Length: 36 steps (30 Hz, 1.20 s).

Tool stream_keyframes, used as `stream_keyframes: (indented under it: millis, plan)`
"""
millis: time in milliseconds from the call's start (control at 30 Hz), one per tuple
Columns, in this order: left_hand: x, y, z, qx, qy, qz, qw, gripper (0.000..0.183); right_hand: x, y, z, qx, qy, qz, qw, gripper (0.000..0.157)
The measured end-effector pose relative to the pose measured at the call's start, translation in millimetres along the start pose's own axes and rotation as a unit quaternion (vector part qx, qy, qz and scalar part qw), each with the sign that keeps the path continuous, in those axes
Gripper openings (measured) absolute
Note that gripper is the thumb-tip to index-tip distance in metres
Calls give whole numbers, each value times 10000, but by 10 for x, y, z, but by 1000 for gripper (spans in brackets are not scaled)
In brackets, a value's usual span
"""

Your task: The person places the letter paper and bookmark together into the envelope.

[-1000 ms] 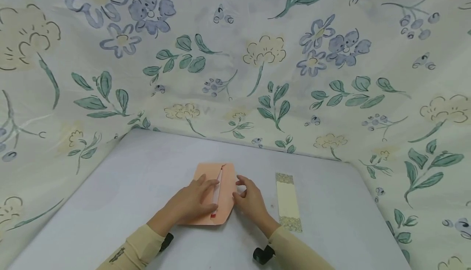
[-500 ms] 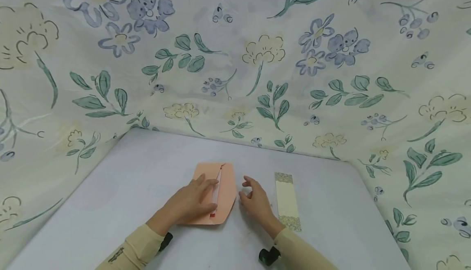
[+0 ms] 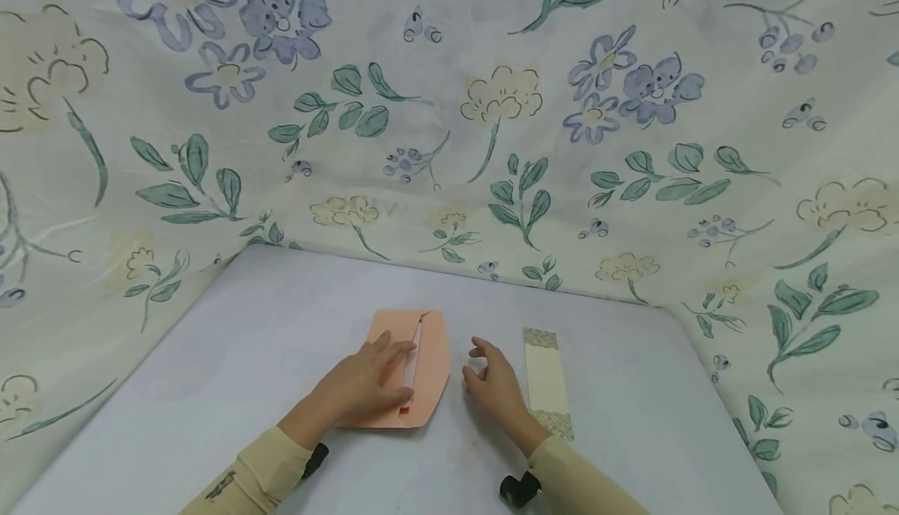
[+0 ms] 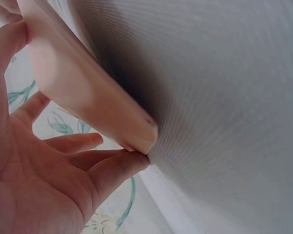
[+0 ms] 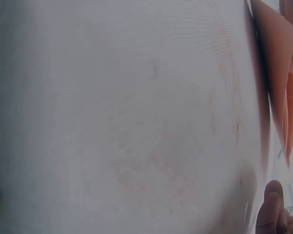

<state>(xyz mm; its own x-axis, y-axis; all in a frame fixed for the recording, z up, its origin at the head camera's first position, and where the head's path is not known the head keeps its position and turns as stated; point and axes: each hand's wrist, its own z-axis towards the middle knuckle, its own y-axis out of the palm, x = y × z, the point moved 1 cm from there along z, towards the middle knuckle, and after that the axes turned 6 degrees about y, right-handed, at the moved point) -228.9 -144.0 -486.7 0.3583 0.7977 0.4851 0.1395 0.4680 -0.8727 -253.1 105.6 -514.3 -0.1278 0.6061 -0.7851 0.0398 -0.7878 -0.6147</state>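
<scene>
A folded peach paper piece (image 3: pixel 431 359), shaped like an envelope, lies on the white table. A slit between its folds shows white and a bit of red at the near end. My left hand (image 3: pixel 361 378) rests on it with fingers spread, thumb and fingertip at the slit. In the left wrist view the folded paper (image 4: pixel 78 83) stands slightly raised at its edge, the left hand's fingertips against it. My right hand (image 3: pixel 495 386) hovers just right of the paper, loosely bent and holding nothing. Its fingertips (image 5: pixel 270 204) show apart from the paper in the right wrist view.
A cream paper strip (image 3: pixel 546 378) with glittery gold ends lies right of the right hand. Flowered cloth (image 3: pixel 449 125) rises around the table's back and sides. Dark wrist cameras (image 3: pixel 520 490) sit under both forearms.
My right hand has let go of the paper's right edge and drawn back a little to the right. The left hand stays in place on the paper.
</scene>
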Motion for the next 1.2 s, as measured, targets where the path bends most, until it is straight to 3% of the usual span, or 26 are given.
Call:
stream_keyframes:
  millis: [533,1200]
  plan:
    - [-12,20,12,-43,5,-112,9999,75,68,-54,-16,88,414,-3,9991,53]
    - [-9,19,9,-53,-28,-113,9999,73,147,-184,-40,212,363,-86,9991,53]
